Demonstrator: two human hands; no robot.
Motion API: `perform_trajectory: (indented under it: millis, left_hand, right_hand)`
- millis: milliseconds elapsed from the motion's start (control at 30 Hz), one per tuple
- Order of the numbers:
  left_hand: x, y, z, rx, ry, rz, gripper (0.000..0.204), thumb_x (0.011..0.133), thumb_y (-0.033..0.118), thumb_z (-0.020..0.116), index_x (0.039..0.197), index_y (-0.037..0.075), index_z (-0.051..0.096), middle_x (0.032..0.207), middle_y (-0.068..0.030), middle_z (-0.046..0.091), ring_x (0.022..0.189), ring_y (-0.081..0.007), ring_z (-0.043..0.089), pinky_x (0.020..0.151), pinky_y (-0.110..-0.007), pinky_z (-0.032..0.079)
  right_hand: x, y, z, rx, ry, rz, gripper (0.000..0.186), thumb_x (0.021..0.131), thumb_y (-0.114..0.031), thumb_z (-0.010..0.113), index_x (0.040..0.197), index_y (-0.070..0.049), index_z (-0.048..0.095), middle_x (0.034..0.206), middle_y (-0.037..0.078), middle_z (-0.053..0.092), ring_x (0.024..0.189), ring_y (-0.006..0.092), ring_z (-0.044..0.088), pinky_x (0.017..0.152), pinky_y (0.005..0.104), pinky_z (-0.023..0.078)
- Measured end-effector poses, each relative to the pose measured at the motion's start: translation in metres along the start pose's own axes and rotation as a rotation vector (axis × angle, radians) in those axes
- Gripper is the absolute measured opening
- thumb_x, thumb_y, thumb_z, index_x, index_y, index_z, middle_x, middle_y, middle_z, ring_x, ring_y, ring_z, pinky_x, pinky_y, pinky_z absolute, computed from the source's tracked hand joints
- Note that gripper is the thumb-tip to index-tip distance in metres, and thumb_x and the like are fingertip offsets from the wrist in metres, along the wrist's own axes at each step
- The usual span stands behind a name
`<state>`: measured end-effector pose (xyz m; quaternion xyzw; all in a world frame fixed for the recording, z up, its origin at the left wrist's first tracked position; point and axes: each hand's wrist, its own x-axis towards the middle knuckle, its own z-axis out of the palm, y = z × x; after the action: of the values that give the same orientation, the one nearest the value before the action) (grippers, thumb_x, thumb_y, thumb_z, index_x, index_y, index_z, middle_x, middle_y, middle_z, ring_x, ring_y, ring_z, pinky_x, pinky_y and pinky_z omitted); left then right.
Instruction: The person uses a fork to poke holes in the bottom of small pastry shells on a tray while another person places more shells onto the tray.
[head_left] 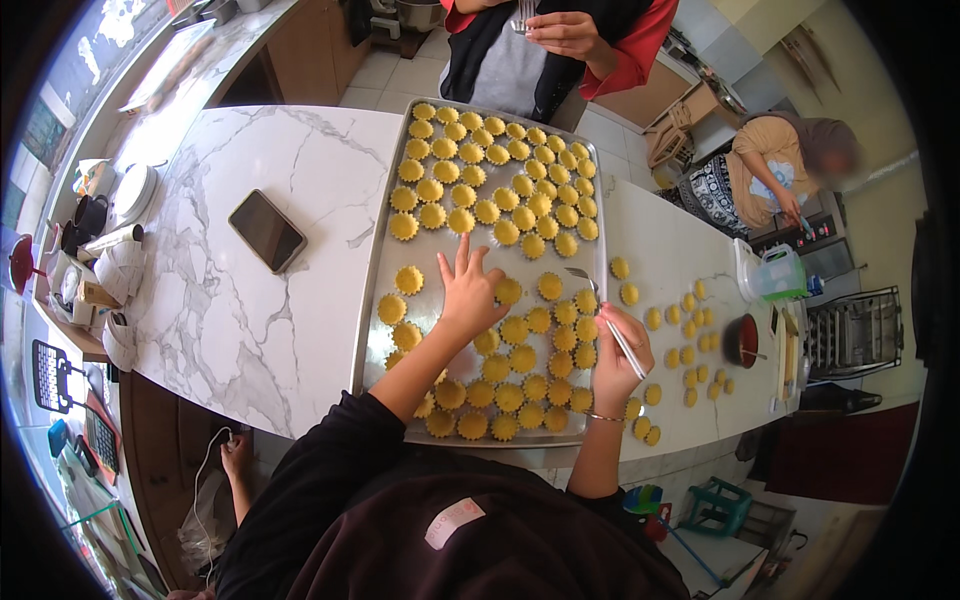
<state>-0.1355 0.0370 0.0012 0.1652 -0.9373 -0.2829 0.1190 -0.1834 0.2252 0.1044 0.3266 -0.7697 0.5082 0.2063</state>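
A left hand [468,290] spreads wide over a baking tray [378,260] mostly filled with yellow tart shells [500,190], the right hand [612,360] gripping a fork [610,320], while loose shells [685,350] wait on the counter [250,300].

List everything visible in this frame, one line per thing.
baking tray: one, grey metal, centre of the counter
tart shells: dozens, yellow, on the tray; more loose to its right
marble counter: one, white, under the tray
phone: one, dark, left of the tray
small bowl: one, dark red, far right
other people: two, beyond the counter
left hand: spread flat on the tray
right hand: grip on a fork
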Motion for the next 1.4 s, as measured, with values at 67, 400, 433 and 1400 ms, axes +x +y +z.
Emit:
perform_trajectory:
  millis: [67, 400, 433, 1400]
  left_hand:
    - [-0.004, 0.004, -0.009, 0.039, -0.069, 0.003, 0.041, 0.063, 0.034, 0.078, 0.097, 0.013, 0.067, 0.134, -0.0163, 0.037, 0.139, -0.0413, 0.010, 0.102, -0.074, 0.008]
    - [0.021, 0.001, -0.022, -0.055, -0.005, 0.030, 0.042, 0.069, 0.035, 0.075, 0.105, 0.016, 0.067, 0.135, -0.0064, 0.042, 0.139, -0.0379, 0.014, 0.104, -0.070, 0.011]
    - [0.030, -0.001, -0.017, -0.032, 0.041, 0.064, 0.043, 0.069, 0.034, 0.075, 0.106, 0.015, 0.067, 0.134, -0.0077, 0.042, 0.138, -0.0383, 0.016, 0.105, -0.069, 0.013]
    - [0.083, 0.014, 0.017, 0.154, -0.009, 0.111, 0.044, 0.065, 0.037, 0.077, 0.104, 0.018, 0.067, 0.136, -0.0079, 0.039, 0.139, -0.0360, 0.014, 0.107, -0.067, 0.011]
  right_hand:
    - [-0.005, 0.009, -0.003, 0.002, -0.016, 0.054, 0.018, 0.076, 0.008, 0.068, 0.092, -0.001, 0.067, 0.090, 0.013, 0.068, 0.079, 0.0204, 0.066, 0.069, 0.0284, 0.054]
    - [0.004, 0.035, 0.036, 0.057, -0.117, -0.016, 0.020, 0.076, 0.008, 0.069, 0.093, -0.003, 0.067, 0.089, 0.013, 0.067, 0.079, 0.0205, 0.066, 0.065, 0.0287, 0.055]
    - [0.007, 0.037, 0.041, 0.059, -0.138, -0.014, 0.020, 0.076, 0.007, 0.068, 0.093, -0.003, 0.067, 0.090, 0.013, 0.067, 0.079, 0.0209, 0.066, 0.065, 0.0285, 0.055]
    - [0.015, 0.065, 0.068, -0.012, -0.319, 0.004, 0.023, 0.078, 0.006, 0.063, 0.097, -0.005, 0.068, 0.096, 0.012, 0.066, 0.087, 0.0232, 0.067, 0.074, 0.0293, 0.056]
